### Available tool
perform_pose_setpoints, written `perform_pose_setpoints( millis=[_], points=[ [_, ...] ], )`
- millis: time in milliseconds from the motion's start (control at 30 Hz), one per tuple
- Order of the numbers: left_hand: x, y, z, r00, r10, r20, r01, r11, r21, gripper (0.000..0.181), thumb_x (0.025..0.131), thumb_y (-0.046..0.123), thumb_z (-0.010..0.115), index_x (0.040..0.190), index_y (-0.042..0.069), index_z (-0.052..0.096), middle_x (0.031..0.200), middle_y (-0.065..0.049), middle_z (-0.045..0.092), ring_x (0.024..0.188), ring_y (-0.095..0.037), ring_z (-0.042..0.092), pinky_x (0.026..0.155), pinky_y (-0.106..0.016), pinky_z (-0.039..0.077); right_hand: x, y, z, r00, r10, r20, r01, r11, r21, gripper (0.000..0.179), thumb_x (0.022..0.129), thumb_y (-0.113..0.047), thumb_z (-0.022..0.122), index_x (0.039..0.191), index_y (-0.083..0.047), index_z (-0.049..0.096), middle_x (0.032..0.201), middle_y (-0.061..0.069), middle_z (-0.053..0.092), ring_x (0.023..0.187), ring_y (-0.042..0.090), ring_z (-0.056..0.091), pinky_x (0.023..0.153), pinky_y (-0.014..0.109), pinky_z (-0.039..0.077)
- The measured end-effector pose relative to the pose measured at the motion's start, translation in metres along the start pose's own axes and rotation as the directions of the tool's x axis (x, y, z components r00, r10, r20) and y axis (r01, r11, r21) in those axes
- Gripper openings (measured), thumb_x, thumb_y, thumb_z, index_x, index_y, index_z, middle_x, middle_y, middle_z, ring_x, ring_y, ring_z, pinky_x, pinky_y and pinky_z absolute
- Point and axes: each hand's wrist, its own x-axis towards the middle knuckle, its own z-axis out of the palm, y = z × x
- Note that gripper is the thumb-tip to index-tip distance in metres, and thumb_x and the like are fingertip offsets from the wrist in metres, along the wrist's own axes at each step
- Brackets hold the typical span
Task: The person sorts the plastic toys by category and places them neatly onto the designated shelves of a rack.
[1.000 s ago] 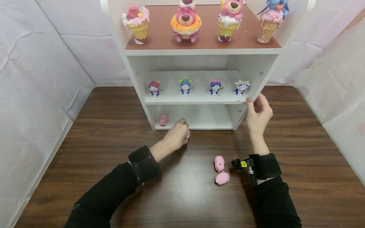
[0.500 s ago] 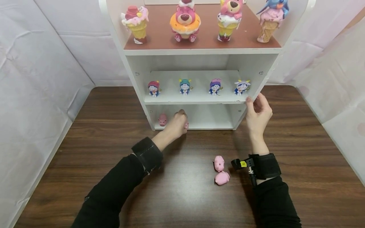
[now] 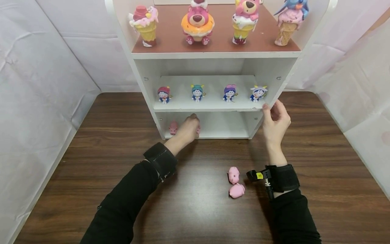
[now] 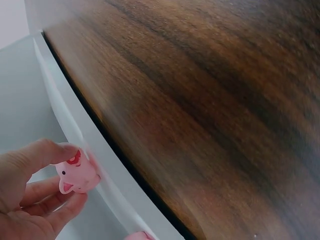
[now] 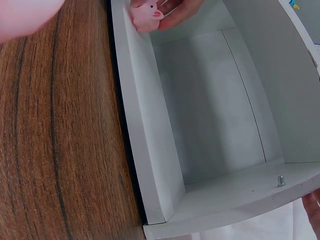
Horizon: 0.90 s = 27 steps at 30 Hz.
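My left hand (image 3: 186, 131) pinches a pink pig figurine (image 4: 80, 175) between thumb and fingers at the front of the bottom shelf (image 3: 225, 138). In the right wrist view, that pig's base meets the shelf board near its front edge. Another pink pig (image 3: 173, 128) stands on the same shelf, left of the hand. My right hand (image 3: 276, 120) grips the right side panel of the white shelf unit (image 3: 201, 110), thumb at the front edge and fingers round the outside. On the table lie two more pigs, one pig (image 3: 233, 175) touching the other pig (image 3: 237, 190).
Several small hooded figurines (image 3: 197, 93) stand in a row on the middle shelf. Larger ice-cream and bear figurines (image 3: 198, 25) line the brown top shelf. The unit stands on a dark wooden table (image 3: 100, 142), with white sheeting (image 3: 36, 101) around it.
My left hand has carried the pig forward from in front of the unit onto the bottom shelf. The right hand and the two table pigs stay where they were.
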Motion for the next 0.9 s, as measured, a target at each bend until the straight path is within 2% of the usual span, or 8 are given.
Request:
perform_pose_setpoints(
  millis=[267,500,633,767,900],
  points=[
    [-0.001,-0.001,0.002,1.000,0.020,-0.021,-0.019,1.000,0.013,0.026,0.064,-0.001,0.072,0.087,-0.002,0.059,0.095,-0.011,0.051,0.085,-0.022,0.052,0.079,-0.027,0.047,0.000,0.000,0.000,1.000,-0.004,-0.001,0.004,1.000,0.001,0.024,0.081,-0.003,0.054,0.104,0.001,0.064,0.098,0.016,0.064,0.076,0.007,0.060,0.068,0.016,0.049],
    [-0.006,-0.001,0.005,0.996,0.039,-0.083,-0.036,0.998,0.045,0.032,0.065,-0.001,0.072,0.096,-0.001,0.061,0.098,-0.011,0.053,0.086,-0.021,0.054,0.075,-0.028,0.049,0.000,0.001,0.000,1.000,-0.007,0.001,0.007,1.000,0.002,0.024,0.082,-0.003,0.054,0.104,0.001,0.064,0.098,0.016,0.064,0.077,0.007,0.060,0.068,0.016,0.049],
    [-0.010,-0.001,0.004,0.991,0.053,-0.126,-0.047,0.997,0.054,0.032,0.065,0.004,0.075,0.094,0.001,0.061,0.099,-0.010,0.054,0.087,-0.022,0.054,0.073,-0.029,0.049,0.000,0.000,0.000,1.000,-0.007,0.001,0.007,1.000,0.003,0.024,0.082,-0.002,0.054,0.104,0.001,0.063,0.099,0.016,0.064,0.078,0.007,0.060,0.069,0.017,0.049],
    [-0.016,0.002,-0.002,0.980,0.055,-0.194,-0.053,0.999,0.014,0.032,0.068,0.007,0.073,0.098,0.000,0.062,0.103,-0.011,0.055,0.092,-0.023,0.054,0.076,-0.029,0.049,-0.001,-0.001,0.000,1.000,-0.006,-0.002,0.006,1.000,-0.011,0.024,0.082,-0.002,0.054,0.104,0.001,0.063,0.099,0.016,0.064,0.077,0.006,0.060,0.068,0.017,0.049],
    [-0.026,0.006,-0.013,0.956,0.036,-0.291,-0.052,0.997,-0.051,0.035,0.073,0.009,0.069,0.105,-0.002,0.061,0.108,-0.015,0.056,0.098,-0.026,0.054,0.080,-0.032,0.048,0.001,0.002,0.000,1.000,-0.005,-0.002,0.005,1.000,-0.010,0.024,0.081,-0.002,0.054,0.104,0.001,0.064,0.098,0.016,0.064,0.076,0.006,0.060,0.068,0.017,0.049]
  ],
)
